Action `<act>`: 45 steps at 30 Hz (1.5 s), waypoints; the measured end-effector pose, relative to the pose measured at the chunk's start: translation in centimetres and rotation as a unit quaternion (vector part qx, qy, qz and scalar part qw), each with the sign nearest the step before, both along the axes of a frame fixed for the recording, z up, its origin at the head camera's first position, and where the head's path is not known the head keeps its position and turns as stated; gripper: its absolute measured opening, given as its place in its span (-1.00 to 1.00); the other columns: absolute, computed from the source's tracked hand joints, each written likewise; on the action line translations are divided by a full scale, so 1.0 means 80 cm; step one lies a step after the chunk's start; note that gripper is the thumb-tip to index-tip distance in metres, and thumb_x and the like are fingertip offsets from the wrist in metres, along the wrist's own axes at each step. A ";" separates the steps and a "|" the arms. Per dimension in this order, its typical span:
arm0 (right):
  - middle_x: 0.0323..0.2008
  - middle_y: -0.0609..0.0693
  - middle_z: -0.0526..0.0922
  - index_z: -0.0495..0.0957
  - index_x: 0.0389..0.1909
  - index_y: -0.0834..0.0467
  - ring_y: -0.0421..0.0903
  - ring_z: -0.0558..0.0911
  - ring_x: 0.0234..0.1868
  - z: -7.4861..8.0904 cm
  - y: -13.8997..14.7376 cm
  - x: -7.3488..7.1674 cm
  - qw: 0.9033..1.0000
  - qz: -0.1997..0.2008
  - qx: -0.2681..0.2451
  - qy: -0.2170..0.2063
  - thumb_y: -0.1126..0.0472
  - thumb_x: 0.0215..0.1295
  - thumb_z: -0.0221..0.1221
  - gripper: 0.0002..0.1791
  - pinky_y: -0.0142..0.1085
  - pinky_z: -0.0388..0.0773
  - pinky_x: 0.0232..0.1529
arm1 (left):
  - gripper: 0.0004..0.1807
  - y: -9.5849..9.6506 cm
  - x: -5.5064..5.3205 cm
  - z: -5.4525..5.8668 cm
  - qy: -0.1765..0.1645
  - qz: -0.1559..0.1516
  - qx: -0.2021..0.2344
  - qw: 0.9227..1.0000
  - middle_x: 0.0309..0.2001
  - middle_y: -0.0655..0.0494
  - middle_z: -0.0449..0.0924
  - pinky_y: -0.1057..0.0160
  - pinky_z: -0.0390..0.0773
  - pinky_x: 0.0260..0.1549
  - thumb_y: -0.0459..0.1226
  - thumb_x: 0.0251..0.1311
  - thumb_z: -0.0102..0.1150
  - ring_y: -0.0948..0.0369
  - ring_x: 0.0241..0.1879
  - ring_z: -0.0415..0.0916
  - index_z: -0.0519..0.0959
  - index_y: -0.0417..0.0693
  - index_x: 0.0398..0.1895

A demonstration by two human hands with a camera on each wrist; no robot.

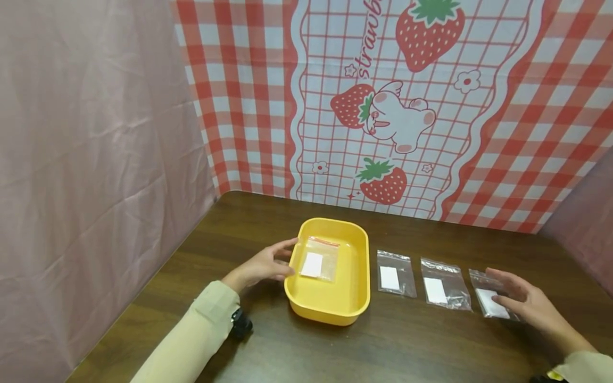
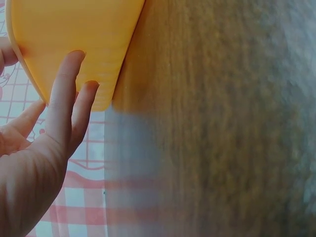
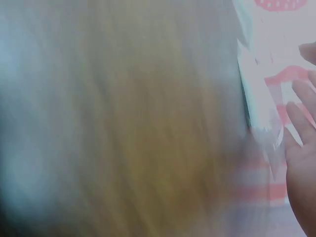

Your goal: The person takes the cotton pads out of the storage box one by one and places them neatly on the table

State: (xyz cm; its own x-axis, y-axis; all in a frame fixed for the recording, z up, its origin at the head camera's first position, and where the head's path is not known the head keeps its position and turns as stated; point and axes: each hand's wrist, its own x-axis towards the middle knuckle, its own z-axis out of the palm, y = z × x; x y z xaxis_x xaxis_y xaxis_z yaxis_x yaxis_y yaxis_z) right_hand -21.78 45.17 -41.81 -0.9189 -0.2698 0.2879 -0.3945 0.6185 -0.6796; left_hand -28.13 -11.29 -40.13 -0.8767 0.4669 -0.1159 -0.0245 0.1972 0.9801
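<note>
Head view: left hand [image 1: 262, 264] at a yellow tray [image 1: 351, 287], right hand [image 1: 533, 306] over a clear bag [image 1: 482, 283]

A red-and-white checked cloth [image 1: 258, 106] printed with strawberries rises behind the tabletop [image 1: 412, 346], along its far edge. A pink cloth [image 1: 110, 159] hangs beyond the left edge. The tabletop itself is dark, with a wood grain.

The tray stands a little left of the tabletop's middle, clear of the far edge, its long sides running away from the person. A pale sleeve [image 1: 206, 319] crosses the near left part of the tabletop.

The left hand has its fingers parted and lightly bent, with fingertips touching the tray's left rim. The right hand, toward the tabletop's right edge, is spread wide, thumb and fingers apart above the rightmost bag; whether it touches the plastic cannot be told.

Two more bags lie flat between that one and the tray: a middle bag [image 1: 452, 279] and a bag nearest the tray [image 1: 402, 271]. A fourth, red-topped bag [image 1: 328, 260] lies inside the tray, near its left wall.

Smallest are the white inserts [image 1: 435, 290], one showing in each bag.
</note>
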 end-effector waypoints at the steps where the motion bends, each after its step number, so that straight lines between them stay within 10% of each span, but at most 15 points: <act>1: 0.10 -0.52 0.33 0.22 0.30 0.30 -0.63 0.29 0.04 -0.001 -0.004 0.001 1.000 -0.017 -0.017 -0.001 0.43 0.24 0.12 -0.40 -0.70 0.33 -0.17 | -0.14 0.000 0.000 0.000 0.000 0.000 0.000 1.000 0.20 -0.27 0.25 0.13 0.61 -0.26 -0.46 0.02 0.23 0.02 -0.02 0.47 0.11 -0.02 0.42; 16: -0.17 -0.41 0.60 0.52 0.03 -0.07 -0.52 0.52 -0.16 -0.005 -0.070 0.001 0.951 -0.117 -0.287 0.018 0.53 0.12 0.18 -0.46 -0.70 0.41 -0.22 | -0.14 -0.001 -0.002 -0.003 -0.002 0.000 0.001 1.000 0.21 -0.27 0.24 0.12 0.60 -0.23 -0.45 0.03 0.24 0.01 0.01 0.45 0.11 -0.02 0.42; 35: -0.17 -0.22 0.65 0.54 0.00 0.09 -0.37 0.57 -0.15 0.000 -0.151 -0.009 0.916 -0.067 -0.392 0.043 0.63 0.13 0.06 -0.50 -0.62 0.45 -0.17 | -0.16 -0.001 -0.001 -0.001 -0.009 0.006 -0.004 1.000 0.22 -0.26 0.22 0.12 0.60 -0.23 -0.46 0.05 0.23 0.03 -0.02 0.47 0.11 0.00 0.42; 45: -0.18 -0.18 0.66 0.54 -0.03 0.11 -0.34 0.58 -0.15 0.008 -0.198 -0.016 0.918 -0.062 -0.390 0.040 0.60 0.14 0.09 -0.55 -0.58 0.48 -0.16 | -0.16 0.000 -0.002 0.000 -0.012 0.008 -0.006 1.000 0.22 -0.25 0.22 0.13 0.60 -0.23 -0.45 0.05 0.24 0.03 -0.02 0.47 0.12 0.02 0.42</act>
